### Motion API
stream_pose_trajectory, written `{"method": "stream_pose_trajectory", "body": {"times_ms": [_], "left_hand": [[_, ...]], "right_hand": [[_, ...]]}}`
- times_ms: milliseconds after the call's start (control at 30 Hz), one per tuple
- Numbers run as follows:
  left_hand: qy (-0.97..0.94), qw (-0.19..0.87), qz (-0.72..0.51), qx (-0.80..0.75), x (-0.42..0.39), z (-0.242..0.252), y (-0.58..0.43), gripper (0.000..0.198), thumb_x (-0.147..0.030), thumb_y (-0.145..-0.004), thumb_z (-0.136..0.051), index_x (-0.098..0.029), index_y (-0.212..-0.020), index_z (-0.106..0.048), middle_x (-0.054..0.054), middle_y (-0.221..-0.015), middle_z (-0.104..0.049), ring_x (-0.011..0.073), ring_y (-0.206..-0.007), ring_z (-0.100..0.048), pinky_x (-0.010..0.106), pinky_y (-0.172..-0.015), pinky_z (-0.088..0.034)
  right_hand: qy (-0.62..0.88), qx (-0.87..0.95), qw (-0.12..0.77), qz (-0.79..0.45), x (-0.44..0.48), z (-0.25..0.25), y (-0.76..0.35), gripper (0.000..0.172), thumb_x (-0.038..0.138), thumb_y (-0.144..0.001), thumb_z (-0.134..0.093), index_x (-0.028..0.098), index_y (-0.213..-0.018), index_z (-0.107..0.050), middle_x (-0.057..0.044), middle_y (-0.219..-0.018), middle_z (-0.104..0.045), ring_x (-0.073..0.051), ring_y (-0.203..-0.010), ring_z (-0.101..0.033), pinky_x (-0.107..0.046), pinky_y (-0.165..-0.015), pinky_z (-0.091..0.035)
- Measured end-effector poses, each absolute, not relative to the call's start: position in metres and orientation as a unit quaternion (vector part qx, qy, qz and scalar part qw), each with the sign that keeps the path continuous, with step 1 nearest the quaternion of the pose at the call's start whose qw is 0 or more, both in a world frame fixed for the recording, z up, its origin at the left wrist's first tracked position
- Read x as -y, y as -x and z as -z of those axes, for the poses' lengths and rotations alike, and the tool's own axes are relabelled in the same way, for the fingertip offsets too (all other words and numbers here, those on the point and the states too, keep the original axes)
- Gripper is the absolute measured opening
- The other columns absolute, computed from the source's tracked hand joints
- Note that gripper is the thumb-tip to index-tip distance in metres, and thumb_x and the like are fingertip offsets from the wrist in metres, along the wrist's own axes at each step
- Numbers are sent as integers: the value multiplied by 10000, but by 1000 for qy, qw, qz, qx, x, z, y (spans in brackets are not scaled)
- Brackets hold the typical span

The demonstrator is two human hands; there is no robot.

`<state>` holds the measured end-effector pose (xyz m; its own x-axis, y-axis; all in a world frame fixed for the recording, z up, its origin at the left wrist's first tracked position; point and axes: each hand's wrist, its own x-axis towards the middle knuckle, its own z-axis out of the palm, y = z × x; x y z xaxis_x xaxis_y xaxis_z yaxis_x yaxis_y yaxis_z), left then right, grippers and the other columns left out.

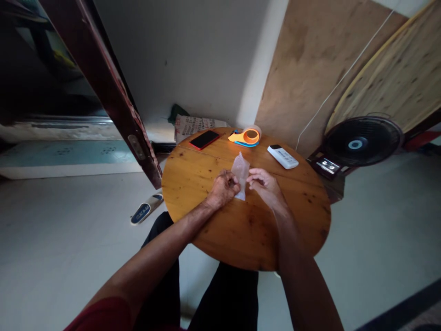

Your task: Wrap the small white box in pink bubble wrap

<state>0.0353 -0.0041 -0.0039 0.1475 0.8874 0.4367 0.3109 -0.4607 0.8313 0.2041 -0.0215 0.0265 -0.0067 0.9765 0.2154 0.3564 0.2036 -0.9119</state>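
Note:
Over the middle of a round wooden table [193, 184], both my hands pinch a small clear plastic bag [240, 172] that stands upright between them. My left hand [223, 187] is curled closed on the bag's left edge. My right hand [264, 184] grips the right edge with fingertips pressed together. Whether anything is inside the bag cannot be made out.
At the table's far edge lie a red-cased phone [204, 139], an orange and blue tape dispenser [247, 136] and a white remote [283, 156]. A black floor fan [361, 140] stands to the right, a dark door [113, 92] to the left, a slipper [146, 209] on the floor.

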Motion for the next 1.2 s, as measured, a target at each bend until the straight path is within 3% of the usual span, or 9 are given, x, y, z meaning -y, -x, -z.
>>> {"method": "stream_pose_trajectory", "body": {"times_ms": [100,267,367,600,800,967,1067,1133,1200], "left_hand": [[-709,289,-486,-421,7,2,-34,66,-95,-703,-632,-158,-704,-609,17,-791,-560,119,-734,-558,249,-680,-483],[-729,290,-461,-415,13,-2,-33,119,-114,-685,-650,-155,-792,-617,25,-832,-559,128,-745,-556,274,-715,-495],[-734,293,-440,-427,14,-4,-32,181,-121,-682,-648,-158,-856,-620,21,-845,-564,135,-762,-557,277,-716,-501],[-758,283,-413,-418,14,1,-32,258,-165,-717,-632,-169,-973,-666,39,-898,-567,158,-816,-580,299,-764,-521],[-795,202,-411,-398,16,-1,-29,224,-158,-691,-629,-167,-913,-654,88,-1066,-608,226,-1022,-586,363,-938,-488],[-814,204,-396,-374,14,-3,-28,248,-141,-695,-591,-184,-938,-612,74,-1047,-665,227,-999,-613,373,-948,-479],[-809,216,-391,-381,15,-3,-28,258,-155,-710,-577,-190,-965,-600,67,-1011,-674,228,-996,-615,369,-937,-483],[-808,216,-394,-382,17,-4,-28,257,-161,-714,-575,-187,-969,-597,70,-1030,-670,229,-1021,-610,373,-961,-473],[-806,216,-392,-387,18,-5,-28,255,-170,-721,-573,-179,-975,-600,76,-1045,-662,229,-1034,-604,374,-972,-470]], "right_hand": [[520,655,437,-332,22,-24,-202,351,235,-705,-611,196,-1053,-609,-27,-870,-677,-150,-763,-621,-304,-730,-495],[541,627,441,-346,20,-25,-203,301,274,-720,-609,189,-1008,-623,-14,-807,-671,-139,-633,-608,-298,-649,-502],[567,624,465,-268,17,-23,-209,203,273,-759,-570,190,-928,-648,-37,-844,-679,-172,-724,-632,-330,-723,-518],[507,776,365,-85,18,-17,-205,455,60,-746,-447,237,-1094,-681,-69,-1382,-492,-247,-1253,-475,-409,-1054,-384],[608,747,262,55,26,-20,-203,242,112,-773,-508,206,-923,-673,-97,-1481,-400,-334,-1216,-465,-536,-986,-370],[604,711,353,73,22,-17,-210,160,179,-806,-528,196,-921,-639,-114,-1469,-393,-307,-1271,-443,-485,-1030,-369],[589,697,406,49,19,-15,-208,325,251,-825,-545,196,-1143,-583,-140,-1435,-421,-290,-1278,-444,-453,-1029,-388],[587,685,432,27,18,-15,-208,364,286,-824,-554,193,-1175,-567,-138,-1290,-545,-277,-1181,-520,-428,-973,-433],[574,689,442,-13,17,-15,-208,239,301,-845,-528,208,-1042,-626,-89,-1049,-654,-240,-994,-602,-377,-888,-473]]}}
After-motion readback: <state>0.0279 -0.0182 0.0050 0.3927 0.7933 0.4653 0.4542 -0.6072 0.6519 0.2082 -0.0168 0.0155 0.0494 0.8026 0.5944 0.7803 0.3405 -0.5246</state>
